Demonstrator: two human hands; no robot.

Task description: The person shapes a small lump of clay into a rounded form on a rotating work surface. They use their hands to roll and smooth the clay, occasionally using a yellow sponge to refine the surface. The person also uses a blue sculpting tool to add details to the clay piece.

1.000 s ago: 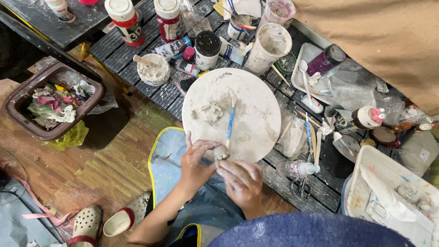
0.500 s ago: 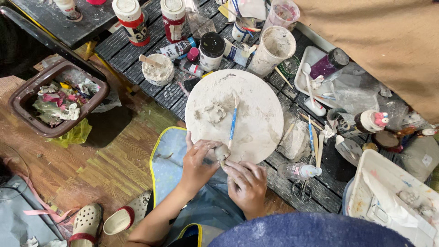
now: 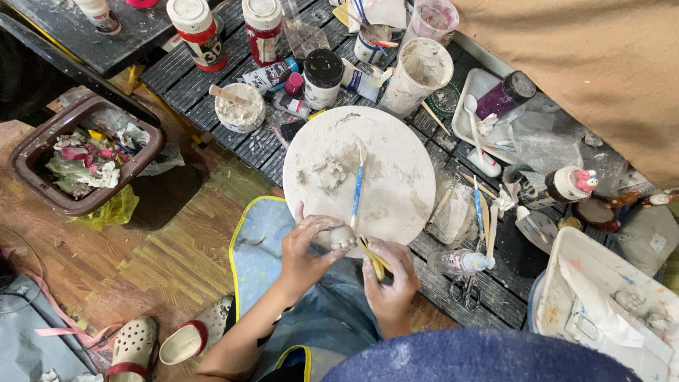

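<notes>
My left hand point(image 3: 305, 249) pinches a small pale lump of clay point(image 3: 344, 235) at the near edge of a round white work board point(image 3: 396, 177). My right hand point(image 3: 390, 277) is closed around a thin yellowish wooden modelling tool point(image 3: 370, 256) whose tip touches the clay lump. On the board lie a blue-handled brush point(image 3: 357, 187) and a small heap of clay scraps point(image 3: 329, 172). Both hands are smeared with clay and hover over my blue apron point(image 3: 262, 247) with yellow trim.
Paint bottles point(image 3: 196, 30), a black-lidded jar point(image 3: 322, 74), a clay-crusted cup point(image 3: 419, 73) and a small bowl point(image 3: 239, 107) crowd the black slatted table. Brushes, scissors point(image 3: 463, 290) and a white tray point(image 3: 601, 304) lie right. A brown bin of scraps point(image 3: 81, 159) stands left, with sandals point(image 3: 134, 346) on the wooden floor.
The view has shifted slightly. My hands stay together at the board's near edge, still working the clay lump with the tool.
</notes>
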